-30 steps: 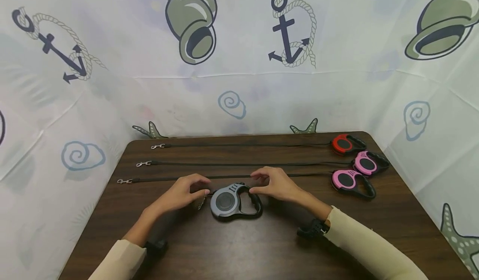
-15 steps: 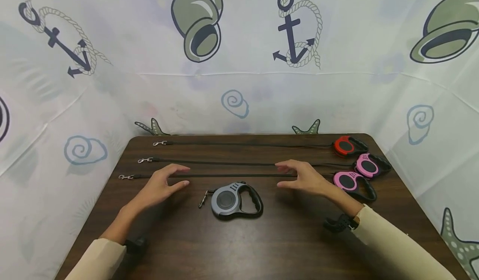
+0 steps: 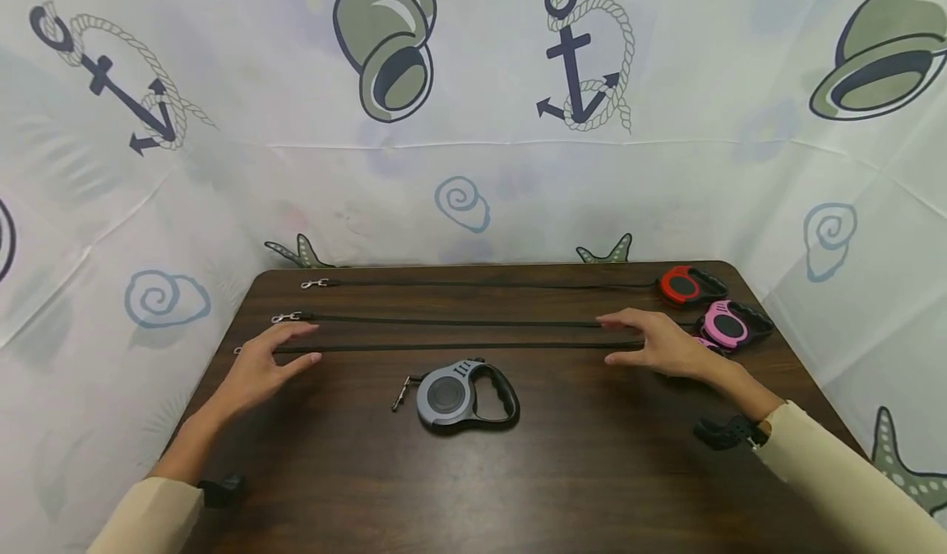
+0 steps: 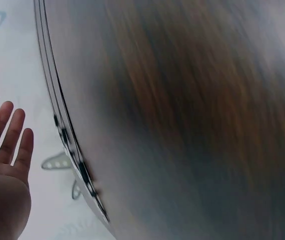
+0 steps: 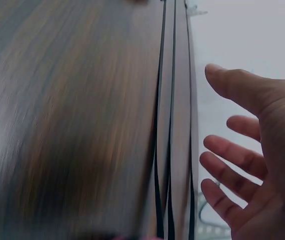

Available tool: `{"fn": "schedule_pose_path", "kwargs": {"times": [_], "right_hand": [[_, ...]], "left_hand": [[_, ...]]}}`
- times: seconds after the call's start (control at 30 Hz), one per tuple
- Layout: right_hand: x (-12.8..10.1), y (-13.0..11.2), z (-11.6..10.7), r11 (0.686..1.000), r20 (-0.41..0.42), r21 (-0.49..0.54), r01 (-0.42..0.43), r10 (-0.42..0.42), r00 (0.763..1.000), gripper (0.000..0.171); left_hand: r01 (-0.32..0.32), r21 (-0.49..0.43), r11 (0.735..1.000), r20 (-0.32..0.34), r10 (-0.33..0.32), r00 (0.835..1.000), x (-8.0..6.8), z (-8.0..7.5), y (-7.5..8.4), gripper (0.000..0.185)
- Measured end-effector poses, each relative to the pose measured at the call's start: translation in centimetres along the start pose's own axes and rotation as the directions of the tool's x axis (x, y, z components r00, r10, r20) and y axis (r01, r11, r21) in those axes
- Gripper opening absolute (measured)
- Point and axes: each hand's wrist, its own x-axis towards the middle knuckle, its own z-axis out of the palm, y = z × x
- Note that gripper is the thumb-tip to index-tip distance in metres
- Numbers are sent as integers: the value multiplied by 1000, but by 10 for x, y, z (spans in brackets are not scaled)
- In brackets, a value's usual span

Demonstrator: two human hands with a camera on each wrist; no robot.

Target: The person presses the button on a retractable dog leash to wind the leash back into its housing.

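A grey and black retractable dog leash (image 3: 447, 395) lies in the middle of the table, its short cord and metal clip (image 3: 401, 393) pointing left. My left hand (image 3: 255, 373), fingers loosely spread and holding nothing, is at the left near the metal clips of the stretched-out leashes. On the other side my right hand (image 3: 662, 343) is likewise relaxed and holds nothing; it covers most of the nearest pink leash handle. In the left wrist view the left hand (image 4: 5, 150) shows its fingers apart. The right hand (image 5: 252, 155) has its thumb and fingers apart in the right wrist view.
Three black leash cords run across the back of the table (image 3: 444, 488), their clips at the left. At the right end sit a red leash handle (image 3: 681, 286) and a pink leash handle (image 3: 725, 325), besides the covered one. A patterned cloth (image 3: 473, 61) hangs behind.
Both hands have drawn away from the grey leash, the left hand to the left and the right hand to the right. The grey leash stays where it was.
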Motion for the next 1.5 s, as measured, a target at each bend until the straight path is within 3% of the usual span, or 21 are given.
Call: {"fn": "schedule_pose_path", "kwargs": {"times": [0.23,0.6,0.97,1.2,1.5], "right_hand": [[-20,23,-17,998,-2,-32,-59,59,998,62],[-44,47,-38,987,-17,-154,-48,45,999,53],[-64,63,-54,963,-9,-223,-150,152,988,58],[-70,67,-52,930,-10,-256,-263,269,963,70],[-72,70,-51,923,-42,-277,-266,265,963,72]], "left_hand": [[-24,20,1000,-90,26,996,-4,-11,-23,52],[-22,34,999,-169,27,985,-9,-22,-53,51],[91,32,995,-149,-85,985,-16,-30,-68,49],[144,74,987,-106,-136,985,-20,-35,-79,52],[188,83,979,-10,-188,982,-21,-37,-88,61]]}}
